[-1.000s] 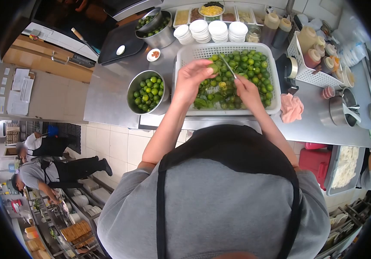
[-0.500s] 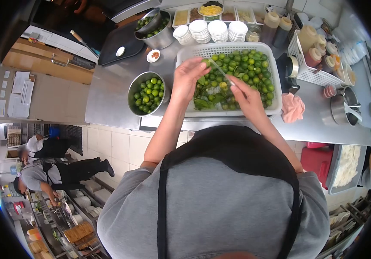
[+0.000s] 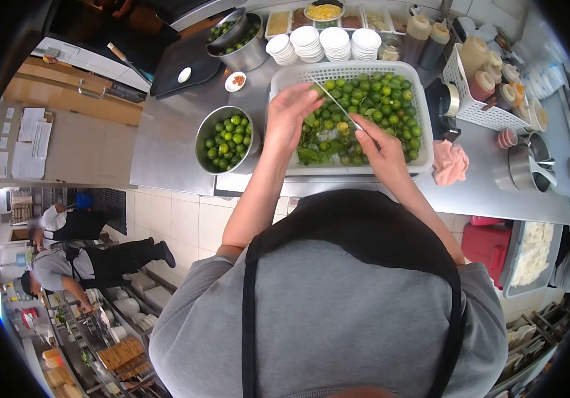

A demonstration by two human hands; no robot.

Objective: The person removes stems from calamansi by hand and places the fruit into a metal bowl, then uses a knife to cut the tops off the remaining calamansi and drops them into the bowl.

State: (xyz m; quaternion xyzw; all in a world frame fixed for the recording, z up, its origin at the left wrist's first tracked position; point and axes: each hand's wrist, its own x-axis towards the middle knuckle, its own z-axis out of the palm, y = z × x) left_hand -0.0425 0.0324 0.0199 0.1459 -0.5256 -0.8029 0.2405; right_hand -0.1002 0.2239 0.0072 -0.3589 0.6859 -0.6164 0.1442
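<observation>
A white plastic basket (image 3: 285,78) on the steel counter holds a heap of small green limes (image 3: 383,105) and some leaves. My left hand (image 3: 288,116) is over the basket's left part, its fingertips pinching one lime (image 3: 316,89). My right hand (image 3: 379,142) is at the basket's front edge, gripping a thin knife (image 3: 335,103) whose blade points up-left toward that lime. Left of the basket a steel bowl (image 3: 203,131) holds more limes.
A second steel bowl of limes (image 3: 245,41), stacked white dishes (image 3: 335,44), a black board (image 3: 182,63), sauce bottles in a white rack (image 3: 474,113), a pink cloth (image 3: 449,162) and small pots (image 3: 522,166) crowd the counter. Other people stand far left.
The knife blade has swung further up-left toward the lime in my left hand. Both hands stay over the basket and shift only slightly.
</observation>
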